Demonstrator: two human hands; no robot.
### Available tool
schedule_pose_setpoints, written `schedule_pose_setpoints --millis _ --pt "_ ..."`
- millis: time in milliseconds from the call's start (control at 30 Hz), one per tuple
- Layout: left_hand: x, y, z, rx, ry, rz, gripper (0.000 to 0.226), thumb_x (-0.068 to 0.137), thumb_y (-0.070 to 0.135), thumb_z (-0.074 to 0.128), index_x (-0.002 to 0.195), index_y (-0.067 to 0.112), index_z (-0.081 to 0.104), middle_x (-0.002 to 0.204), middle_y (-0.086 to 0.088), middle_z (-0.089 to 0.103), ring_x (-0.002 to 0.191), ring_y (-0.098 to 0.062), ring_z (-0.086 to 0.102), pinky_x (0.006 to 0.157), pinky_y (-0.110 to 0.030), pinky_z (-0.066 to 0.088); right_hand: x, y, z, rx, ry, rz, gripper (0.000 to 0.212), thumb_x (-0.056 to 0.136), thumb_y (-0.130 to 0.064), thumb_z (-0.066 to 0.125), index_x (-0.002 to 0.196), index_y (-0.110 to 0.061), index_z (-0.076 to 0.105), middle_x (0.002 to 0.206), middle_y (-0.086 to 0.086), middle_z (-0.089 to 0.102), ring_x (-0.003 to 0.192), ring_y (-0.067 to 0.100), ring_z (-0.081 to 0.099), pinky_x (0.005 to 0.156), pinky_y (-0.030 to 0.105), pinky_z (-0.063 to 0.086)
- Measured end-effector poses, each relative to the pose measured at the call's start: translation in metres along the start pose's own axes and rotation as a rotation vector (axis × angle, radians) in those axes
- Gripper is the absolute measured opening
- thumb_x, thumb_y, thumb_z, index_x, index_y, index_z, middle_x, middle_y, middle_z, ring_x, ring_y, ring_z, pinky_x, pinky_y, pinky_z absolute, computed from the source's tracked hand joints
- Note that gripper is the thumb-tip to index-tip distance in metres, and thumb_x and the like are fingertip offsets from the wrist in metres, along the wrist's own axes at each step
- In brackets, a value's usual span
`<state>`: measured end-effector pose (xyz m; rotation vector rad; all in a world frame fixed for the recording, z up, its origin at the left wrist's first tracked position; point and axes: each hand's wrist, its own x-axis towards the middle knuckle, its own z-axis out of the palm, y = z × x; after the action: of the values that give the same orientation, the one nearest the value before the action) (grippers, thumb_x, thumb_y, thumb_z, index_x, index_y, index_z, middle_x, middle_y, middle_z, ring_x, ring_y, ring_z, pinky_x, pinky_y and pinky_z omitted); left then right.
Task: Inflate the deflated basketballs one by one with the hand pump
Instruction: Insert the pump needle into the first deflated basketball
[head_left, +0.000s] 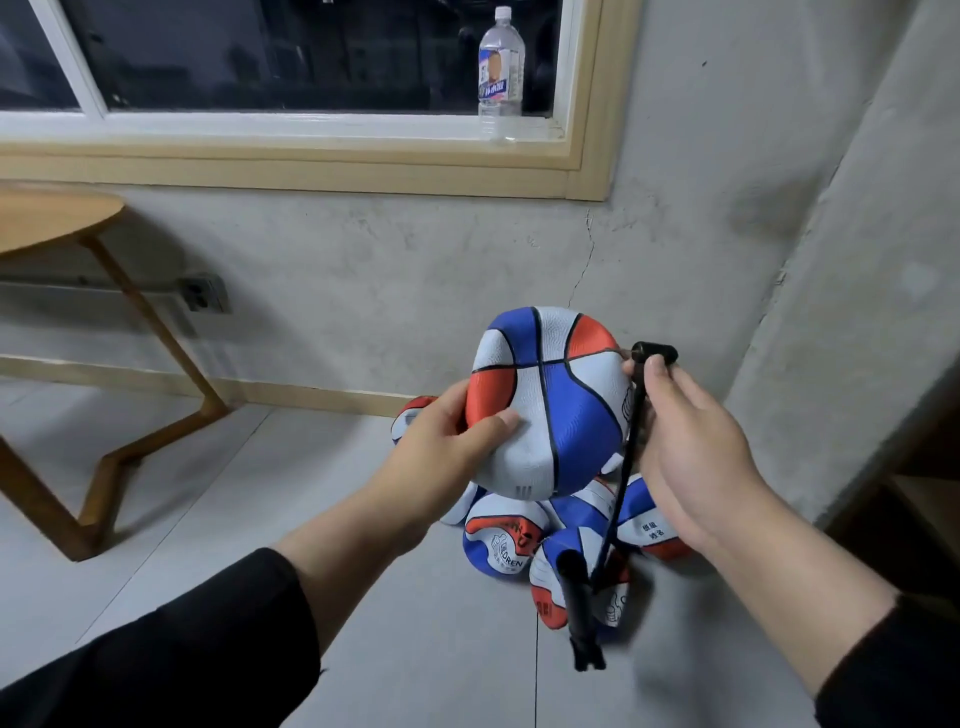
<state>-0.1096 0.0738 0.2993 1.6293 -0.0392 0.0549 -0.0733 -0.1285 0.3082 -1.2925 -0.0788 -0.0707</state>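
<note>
My left hand grips a red, white and blue basketball from its left side, holding it up in the air. My right hand pinches the black hose end of the hand pump against the ball's right side. The black hose runs down to the black pump body, which hangs tilted above the floor. Below lie several flat, deflated basketballs in the same colours, heaped on the floor.
A wooden table with angled legs stands at the left. A clear water bottle sits on the window sill above. A grey concrete wall runs behind, and a wall corner juts out at the right.
</note>
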Motion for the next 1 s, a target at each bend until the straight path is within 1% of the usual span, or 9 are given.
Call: schedule_pose_setpoints --millis 167,333,467,633,700,800,833,900,1000 --pt "0.001 0.0 0.006 -0.07 0.231 -0.04 0.019 0.101 0.026 0.063 0.116 0.033 0.071 0.108 0.006 0.078 0.105 -0.017 0.073 0.088 -0.039 0.059 -0.001 0.0 0.0 -0.083 -0.072 -0.001 0.034 0.109 -0.038 0.046 0.095 -0.025 0.074 0.106 0.001 0.077 0.099 0.016 0.07 0.079 0.034 0.051" --pt "-0.001 0.012 0.006 -0.224 0.3 -0.143 0.021 0.102 0.038 0.06 0.121 0.031 0.066 0.11 0.006 0.077 0.103 -0.015 0.072 0.073 -0.038 0.059 -0.001 0.001 0.001 -0.088 -0.087 0.004 0.033 0.11 -0.037 0.044 0.11 -0.019 0.071 0.116 0.005 0.076 0.113 0.018 0.07 0.094 0.039 0.052" --pt "-0.002 0.009 0.004 -0.184 0.241 -0.045 0.054 0.092 0.059 0.067 0.139 0.045 0.045 0.13 0.007 0.065 0.115 -0.011 0.067 0.096 -0.044 0.058 -0.001 -0.001 0.0 -0.045 -0.036 0.019 0.03 0.11 -0.036 0.043 0.11 -0.021 0.069 0.118 0.004 0.075 0.114 0.02 0.069 0.085 0.036 0.052" --pt "-0.001 -0.008 0.003 0.123 0.01 0.218 0.088 0.07 0.048 0.087 0.144 0.054 0.039 0.151 0.015 0.05 0.14 -0.015 0.052 0.111 -0.046 0.049 -0.002 -0.006 0.004 -0.014 0.024 0.028 0.029 0.11 -0.034 0.043 0.109 -0.02 0.068 0.118 0.006 0.075 0.115 0.022 0.07 0.089 0.043 0.056" --pt "0.001 -0.013 0.002 0.266 -0.007 0.277 0.109 0.065 0.045 0.091 0.152 0.056 0.027 0.162 0.015 0.035 0.151 -0.017 0.038 0.118 -0.049 0.041 -0.002 -0.009 0.006 -0.017 0.047 0.014 0.028 0.11 -0.033 0.044 0.104 -0.022 0.069 0.111 0.004 0.077 0.11 0.02 0.071 0.09 0.042 0.056" --pt "0.001 -0.013 -0.002 0.46 -0.039 0.348 0.13 0.067 0.032 0.097 0.157 0.054 0.005 0.174 0.01 0.005 0.161 -0.01 0.0 0.127 -0.048 0.025 -0.002 -0.015 0.006 -0.002 0.044 0.009 0.029 0.11 -0.032 0.043 0.103 -0.022 0.069 0.103 -0.001 0.079 0.099 0.012 0.073 0.091 0.042 0.057" --pt "0.001 -0.011 -0.002 0.511 -0.025 0.368 0.132 0.066 0.032 0.096 0.157 0.05 0.003 0.173 0.007 0.004 0.16 -0.009 -0.001 0.128 -0.047 0.024 -0.003 -0.017 0.005 0.0 0.04 0.015 0.029 0.11 -0.032 0.043 0.103 -0.022 0.069 0.101 -0.003 0.079 0.097 0.01 0.074 0.09 0.041 0.057" --pt "0.002 -0.008 -0.002 0.56 0.03 0.396 0.126 0.063 0.036 0.093 0.16 0.043 0.014 0.167 0.005 0.022 0.155 -0.008 0.02 0.124 -0.044 0.032 -0.003 -0.017 0.004 0.001 0.026 0.025 0.029 0.11 -0.033 0.044 0.1 -0.022 0.069 0.1 -0.004 0.078 0.098 0.011 0.073 0.091 0.041 0.056" --pt "0.002 0.003 0.0 0.564 0.115 0.343 0.104 0.067 0.04 0.093 0.153 0.04 0.034 0.144 0.009 0.044 0.128 0.002 0.043 0.11 -0.039 0.044 -0.005 -0.013 0.007 -0.062 -0.008 0.016 0.029 0.106 -0.043 0.05 0.099 -0.024 0.072 0.109 0.0 0.077 0.111 0.019 0.07 0.105 0.05 0.051"
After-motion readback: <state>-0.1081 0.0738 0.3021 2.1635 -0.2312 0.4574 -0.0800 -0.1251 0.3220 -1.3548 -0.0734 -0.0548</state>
